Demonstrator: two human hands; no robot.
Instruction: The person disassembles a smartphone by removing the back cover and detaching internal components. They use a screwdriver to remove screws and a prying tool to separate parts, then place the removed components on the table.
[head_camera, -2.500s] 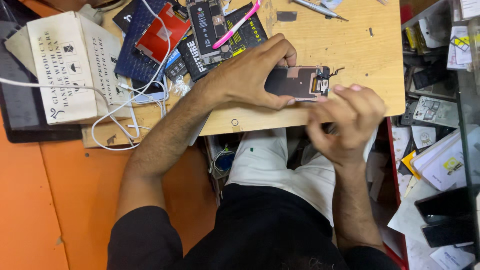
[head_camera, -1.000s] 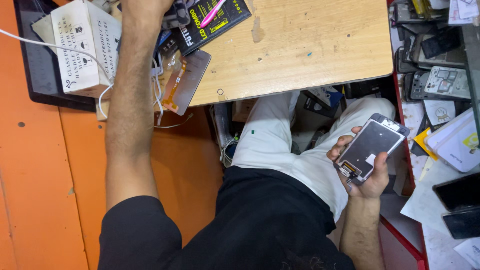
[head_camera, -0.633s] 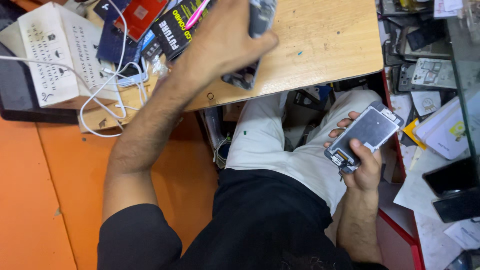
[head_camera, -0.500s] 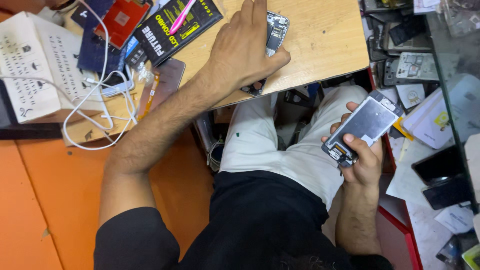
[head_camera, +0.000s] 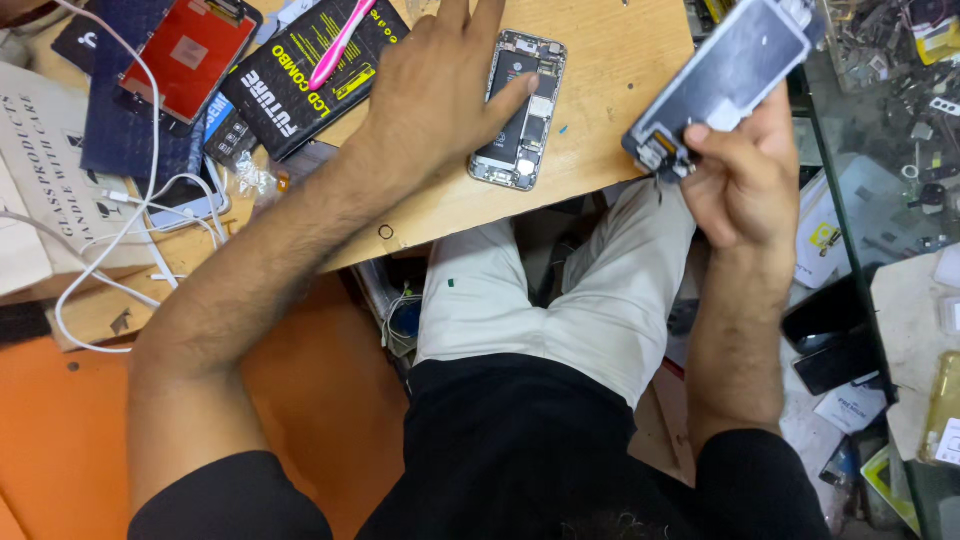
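You are seated at a pale wooden tabletop, your knees in light trousers under its near edge, with an orange surface below and to your left. To your right stands a glass-topped counter holding many small parts too small to tell apart.

On the tabletop's left part lies one black flat package with yellow lettering, and one pink tool rests across it. Beside that is one dark blue flat package, with one red screen panel lying on top of it. At the far left sits one white printed box. White cables loop over the box and the blue package; how many there are cannot be told.

Two phone pieces are in play. The opened phone body lies flat on the tabletop near its front edge, insides up. Your left hand lies spread beside it, fingers loose, the thumb touching the body's left side. Your right hand is raised off the right edge of the tabletop, its fingers clamped on the lower end of one detached screen assembly, which tilts up and away.
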